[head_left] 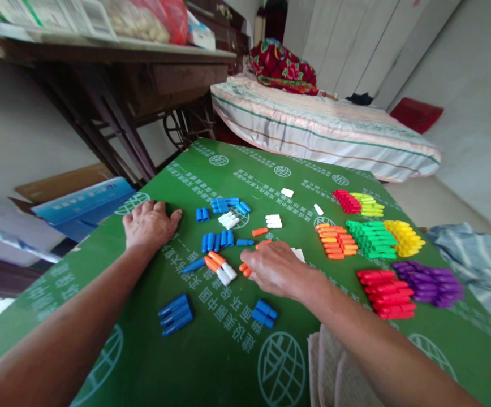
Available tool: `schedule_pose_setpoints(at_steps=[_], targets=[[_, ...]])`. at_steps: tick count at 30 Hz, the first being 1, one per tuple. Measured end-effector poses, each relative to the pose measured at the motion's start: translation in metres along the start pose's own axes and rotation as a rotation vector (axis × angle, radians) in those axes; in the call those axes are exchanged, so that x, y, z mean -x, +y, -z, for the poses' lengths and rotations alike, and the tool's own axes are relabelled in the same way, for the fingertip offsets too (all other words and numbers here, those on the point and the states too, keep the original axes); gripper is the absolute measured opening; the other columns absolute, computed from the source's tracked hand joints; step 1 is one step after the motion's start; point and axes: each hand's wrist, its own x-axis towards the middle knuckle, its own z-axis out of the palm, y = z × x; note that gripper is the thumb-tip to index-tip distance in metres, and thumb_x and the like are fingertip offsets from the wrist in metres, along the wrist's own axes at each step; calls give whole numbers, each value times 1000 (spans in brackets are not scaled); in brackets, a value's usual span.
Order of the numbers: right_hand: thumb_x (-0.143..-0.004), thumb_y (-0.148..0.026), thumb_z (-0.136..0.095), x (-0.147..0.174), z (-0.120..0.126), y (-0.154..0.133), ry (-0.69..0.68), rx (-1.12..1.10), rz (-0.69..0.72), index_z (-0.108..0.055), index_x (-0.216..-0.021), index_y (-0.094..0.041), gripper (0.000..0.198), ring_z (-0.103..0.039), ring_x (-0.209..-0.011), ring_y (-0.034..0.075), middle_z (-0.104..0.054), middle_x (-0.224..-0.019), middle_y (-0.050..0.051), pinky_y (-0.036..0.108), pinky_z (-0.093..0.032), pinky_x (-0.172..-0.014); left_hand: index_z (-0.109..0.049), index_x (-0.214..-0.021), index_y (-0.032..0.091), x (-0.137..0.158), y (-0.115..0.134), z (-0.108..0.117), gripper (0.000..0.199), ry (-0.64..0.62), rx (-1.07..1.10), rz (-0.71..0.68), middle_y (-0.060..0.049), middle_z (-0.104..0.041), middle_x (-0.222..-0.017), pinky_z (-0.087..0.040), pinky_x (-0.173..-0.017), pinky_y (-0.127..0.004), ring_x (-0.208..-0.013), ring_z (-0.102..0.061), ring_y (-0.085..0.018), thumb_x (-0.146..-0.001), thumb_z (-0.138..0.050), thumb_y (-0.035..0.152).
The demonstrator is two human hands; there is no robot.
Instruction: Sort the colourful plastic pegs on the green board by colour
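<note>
My left hand point(150, 225) rests on the left part of the green board point(224, 362), fingers spread and holding nothing. Near the middle, my right hand point(277, 268) is closed, its fingertips on small orange bullet-shaped plastic pieces point(245, 270); the palm hides part of them. Just left of it lie orange-and-white pieces point(220, 268) side by side. Behind these are blue pieces point(216, 242), white pieces point(229, 220) and a single orange piece point(259, 232). Closer to me lie two blue groups, one at left point(176, 315) and one at right point(265, 313).
Sorted piles stand at right: orange point(336, 241), green point(371, 239), yellow point(404, 237), red point(385, 294), purple point(429, 284), pink-red point(347, 201) and lime point(366, 204). A cloth point(334, 373) is under my right forearm. Beyond are a bed point(313, 124) and a wooden table point(169, 79).
</note>
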Motion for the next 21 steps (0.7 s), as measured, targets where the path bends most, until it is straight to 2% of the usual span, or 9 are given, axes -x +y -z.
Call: schedule_pose_setpoints(at_steps=[3,6,8,11,14,21], targets=[[-87,-35,-53,20,9,19,35,-4,-91,-61,-103,-21,22,-66,-81,21,-70,-87,6,27,-42,-63,-54,-115,11,0,0,0,62,2,4,2,-21,-47,-133,-33,-99,-52,-125,-38,-37,-86,-23,56],[-86,-38,-55,41,11,54,17,60,-328,-62,-102,-24,22,-65,-80,22,-70,-84,5,27,-39,-62,-54,-116,11,0,0,-1,62,8,2,-2,-21,-47,-133,-33,-99,-51,-125,-38,-37,-85,-23,56],[-84,-37,-58,53,6,79,-23,103,-468,-62,-104,-24,25,-66,-82,24,-70,-85,6,27,-38,-62,-54,-116,11,0,0,-1,63,9,2,-2,-21,-48,-133,-33,-98,-51,-125,-38,-37,-85,-23,56],[-82,-37,-59,66,-7,110,-93,143,-597,-63,-108,-23,29,-66,-86,25,-70,-89,9,28,-37,-61,-53,-117,10,1,0,0,63,6,1,-3,-22,-48,-133,-33,-98,-51,-124,-38,-37,-86,-23,55],[-82,-38,-59,72,-18,125,-125,159,-640,-63,-108,-22,30,-66,-89,25,-70,-92,10,28,-37,-62,-53,-117,9,1,1,0,64,2,1,-5,-23,-47,-133,-33,-98,-52,-124,-38,-38,-85,-23,56],[-83,-38,-60,72,-25,130,-128,140,-671,-63,-106,-22,29,-66,-90,25,-70,-94,11,28,-38,-63,-52,-118,11,0,2,1,63,-13,-11,13,-21,-46,-135,-32,-100,-51,-126,-37,-36,-86,-22,56]])
